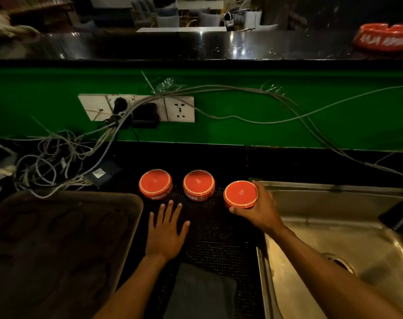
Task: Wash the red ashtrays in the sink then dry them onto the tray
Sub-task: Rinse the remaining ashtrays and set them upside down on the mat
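Note:
Three red ashtrays stand upside down in a row on a black mesh mat [209, 226]: the left ashtray [155, 183], the middle ashtray [198, 184] and the right ashtray [240, 193]. My right hand [260, 210] grips the right ashtray from its right side, next to the steel sink [333, 226]. Flat on the mat, fingers spread, lies my left hand [167, 229], just in front of the left ashtray and holding nothing. A dark tray [58, 245] sits at the left. Another red ashtray [383, 38] rests on the upper counter at the far right.
A green wall panel [241, 130] carries power sockets [138, 108] and loose cables [58, 162] that pile up behind the tray. A dark cloth [198, 293] lies on the mat near me. A black tap spout [400, 215] reaches over the sink from the right.

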